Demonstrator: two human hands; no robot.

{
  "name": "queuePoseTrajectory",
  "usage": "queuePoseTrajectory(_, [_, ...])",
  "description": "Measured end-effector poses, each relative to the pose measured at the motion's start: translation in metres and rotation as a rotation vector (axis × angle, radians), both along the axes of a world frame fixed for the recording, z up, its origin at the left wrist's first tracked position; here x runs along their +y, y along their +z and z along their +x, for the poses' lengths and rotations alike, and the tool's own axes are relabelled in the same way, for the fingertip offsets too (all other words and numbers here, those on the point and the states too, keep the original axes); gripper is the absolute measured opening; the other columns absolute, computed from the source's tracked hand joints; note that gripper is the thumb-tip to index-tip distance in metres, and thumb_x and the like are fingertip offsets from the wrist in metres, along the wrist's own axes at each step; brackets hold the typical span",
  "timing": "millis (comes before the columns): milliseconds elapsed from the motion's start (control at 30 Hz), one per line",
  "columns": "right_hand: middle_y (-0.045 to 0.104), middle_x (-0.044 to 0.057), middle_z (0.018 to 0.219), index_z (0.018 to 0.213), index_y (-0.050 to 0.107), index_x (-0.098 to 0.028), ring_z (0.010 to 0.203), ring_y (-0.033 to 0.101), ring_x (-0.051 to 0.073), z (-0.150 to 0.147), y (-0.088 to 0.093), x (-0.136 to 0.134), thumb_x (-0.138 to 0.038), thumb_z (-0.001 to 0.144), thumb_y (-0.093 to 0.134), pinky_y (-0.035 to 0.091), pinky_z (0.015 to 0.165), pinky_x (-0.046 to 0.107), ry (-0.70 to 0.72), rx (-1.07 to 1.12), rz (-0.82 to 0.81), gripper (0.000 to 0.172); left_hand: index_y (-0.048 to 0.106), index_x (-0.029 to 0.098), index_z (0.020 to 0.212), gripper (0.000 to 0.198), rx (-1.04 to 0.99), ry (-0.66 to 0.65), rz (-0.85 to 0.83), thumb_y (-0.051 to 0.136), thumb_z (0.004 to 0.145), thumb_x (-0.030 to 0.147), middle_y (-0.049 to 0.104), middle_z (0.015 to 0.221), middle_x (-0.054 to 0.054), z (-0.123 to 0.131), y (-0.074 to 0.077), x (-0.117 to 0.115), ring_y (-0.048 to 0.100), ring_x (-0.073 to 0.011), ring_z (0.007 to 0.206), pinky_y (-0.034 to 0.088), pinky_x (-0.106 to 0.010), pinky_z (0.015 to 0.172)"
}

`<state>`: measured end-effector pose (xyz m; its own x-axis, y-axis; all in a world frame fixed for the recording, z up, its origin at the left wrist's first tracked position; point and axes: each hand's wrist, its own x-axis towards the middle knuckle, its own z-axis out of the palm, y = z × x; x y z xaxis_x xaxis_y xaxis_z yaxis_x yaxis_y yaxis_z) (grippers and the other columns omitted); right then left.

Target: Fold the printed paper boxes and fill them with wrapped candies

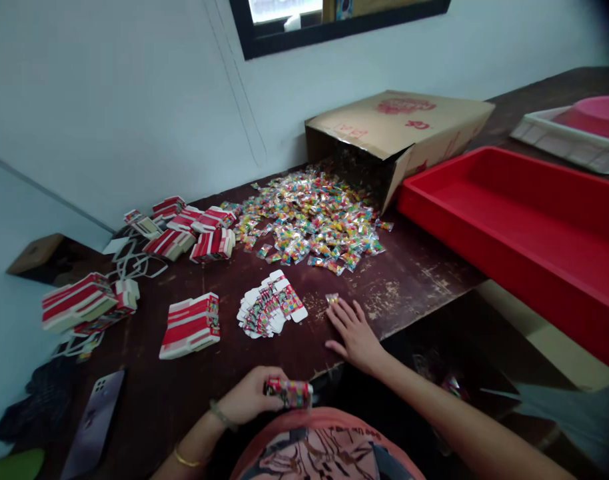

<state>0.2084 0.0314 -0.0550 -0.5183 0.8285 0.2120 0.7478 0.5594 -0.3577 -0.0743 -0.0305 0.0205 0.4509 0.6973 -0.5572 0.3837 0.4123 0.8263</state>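
My left hand (247,397) is closed around a small red patterned box (289,392), held close to my body at the table's front edge. My right hand (352,330) lies flat on the dark wooden table (409,280), fingers spread. Its fingertips touch a single small wrapped candy (331,299). Just left of that hand lies a fanned stack of flat unfolded boxes (270,304). Farther back a big heap of colourful wrapped candies (309,223) spills from a tipped cardboard carton (394,133).
Bundles of flat red-and-white boxes (190,325) lie on the left side of the table, more of them (77,303) near the left edge. A phone (94,420) lies at the front left. A red tray (524,227) stands at the right, with a white tray (569,140) behind it.
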Motion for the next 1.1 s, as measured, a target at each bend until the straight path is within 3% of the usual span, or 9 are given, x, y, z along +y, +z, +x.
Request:
queuePoseTrajectory(100, [0.040,0.014,0.146,0.141,0.040,-0.022,0.134,0.033,0.034,0.010,-0.006,-0.055,-0.038,0.088,0.055,0.027,0.107,0.060,0.106,0.126,-0.084,0.057,0.061,0.015,0.086,0.028,-0.129,0.380,-0.147,0.073,0.065,0.029,0.066,0.075,-0.002,0.003,-0.014,-0.001,0.060,-0.0149,0.066,0.044,-0.025,0.063])
queuePoseTrajectory(200, [0.062,0.010,0.122,0.128,0.053,-0.026,0.111,0.056,0.024,0.010,0.006,-0.075,-0.022,0.094,0.043,0.046,0.093,0.045,0.072,0.448,-0.228,0.036,0.061,0.013,0.091,0.034,-0.175,0.514,-0.138,0.073,0.067,0.034,0.068,0.075,-0.005,0.026,-0.026,0.004,0.062,-0.0153,0.067,0.046,-0.024,0.061])
queuePoseTrajectory(367, [0.067,0.006,0.093,0.101,0.059,-0.020,0.083,0.064,0.018,-0.013,0.045,-0.046,-0.036,0.091,0.052,0.053,0.075,0.030,-0.232,0.947,-0.504,0.020,0.064,0.011,0.096,0.040,-0.243,0.435,-0.091,0.076,0.065,0.032,0.070,0.082,-0.005,0.062,-0.033,0.007,0.062,-0.0136,0.068,0.047,-0.023,0.062])
queuePoseTrajectory(567, [0.066,0.004,0.085,0.090,0.059,-0.020,0.079,0.061,0.018,-0.021,0.067,-0.008,-0.036,0.088,0.056,0.049,0.074,0.030,-0.227,0.842,-0.392,0.017,0.054,0.014,0.110,0.056,-0.344,0.344,-0.209,0.079,0.061,0.024,0.068,0.096,-0.009,0.066,-0.026,0.000,0.067,-0.0200,0.078,0.054,-0.031,0.065])
queuePoseTrajectory(733, [0.057,0.006,0.126,0.089,0.069,-0.025,0.117,0.047,0.026,-0.023,0.069,-0.017,-0.027,0.089,0.055,0.034,0.101,0.048,0.067,0.515,-0.295,0.014,0.049,0.015,0.117,0.060,-0.336,0.300,-0.103,0.076,0.064,0.024,0.064,0.087,-0.005,0.065,-0.018,0.001,0.064,-0.0173,0.072,0.053,-0.026,0.055])
queuePoseTrajectory(800, [0.047,0.005,0.137,0.091,0.070,-0.026,0.120,0.046,0.025,-0.025,0.066,-0.025,-0.029,0.090,0.053,0.036,0.101,0.046,0.021,0.615,-0.351,0.017,0.050,0.015,0.118,0.057,-0.305,0.318,-0.067,0.074,0.068,0.032,0.063,0.082,-0.003,0.067,-0.018,0.002,0.061,-0.0153,0.068,0.050,-0.023,0.051])
queuePoseTrajectory(900, [0.057,0.006,0.117,0.102,0.065,-0.026,0.083,0.060,0.015,-0.027,0.058,-0.034,-0.034,0.088,0.056,0.050,0.075,0.032,-0.199,1.025,-0.711,0.019,0.057,0.010,0.112,0.057,-0.324,0.396,-0.128,0.055,0.080,0.057,0.064,0.079,-0.007,0.071,-0.019,0.005,0.060,-0.0162,0.065,0.046,-0.024,0.048])
queuePoseTrajectory(967, [0.061,0.002,0.093,0.102,0.062,-0.024,0.062,0.055,0.010,-0.029,0.051,-0.038,-0.035,0.081,0.064,0.050,0.060,0.025,-0.255,1.253,-1.063,0.023,0.061,0.008,0.106,0.062,-0.335,0.411,-0.188,0.045,0.082,0.063,0.065,0.080,-0.010,0.074,-0.020,0.008,0.060,-0.0173,0.064,0.045,-0.025,0.048])
queuePoseTrajectory(1100, [0.061,-0.001,0.084,0.096,0.062,-0.021,0.059,0.054,0.008,-0.034,0.046,-0.038,-0.026,0.069,0.073,0.049,0.055,0.021,-0.178,1.339,-1.395,0.030,0.062,0.013,0.108,0.046,-0.277,0.316,-0.161,0.054,0.077,0.046,0.066,0.087,-0.007,0.075,-0.018,0.016,0.059,-0.0180,0.071,0.044,-0.024,0.051])
